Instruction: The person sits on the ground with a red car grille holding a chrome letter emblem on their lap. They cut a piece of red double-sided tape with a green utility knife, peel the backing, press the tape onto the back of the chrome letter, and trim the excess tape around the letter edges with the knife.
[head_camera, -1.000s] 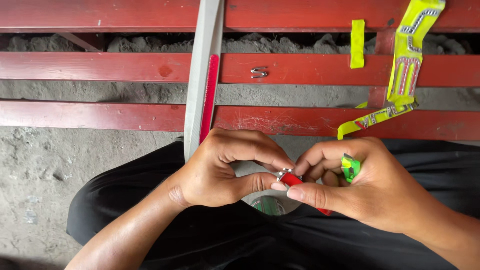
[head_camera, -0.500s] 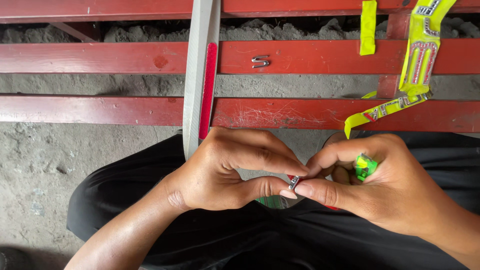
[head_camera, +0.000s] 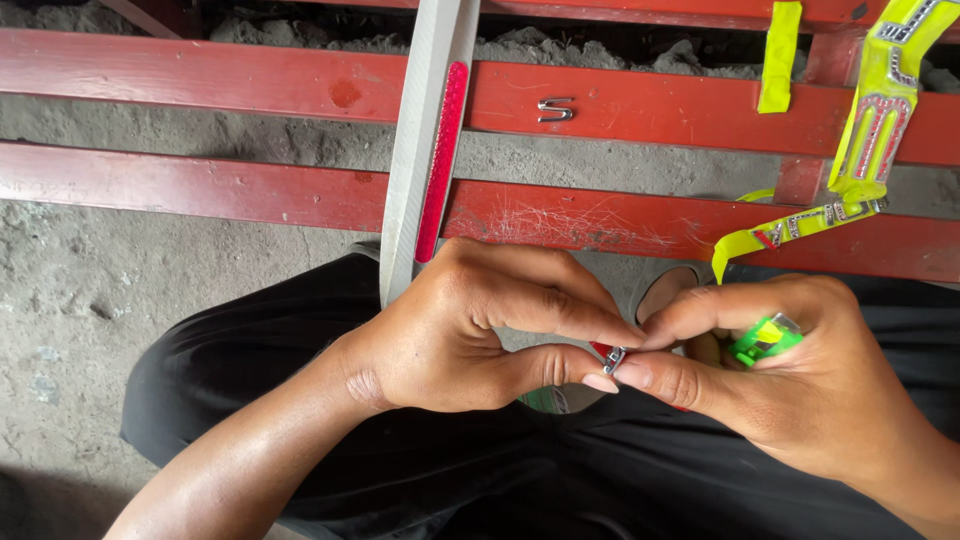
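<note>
I see even, soft daylight, no hard shadows. Slight sheen on the left hand and forearm. Focus sharp at centre; pic a bit soft twd the edges, bottom left corner dim. No motion blur.

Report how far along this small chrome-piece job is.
Done: one chrome piece lies on the red beam. In hand: left hand and right hand pinch a small chrome piece together; the right also holds a green object. Left: more pieces sit on the yellow strips.
</note>
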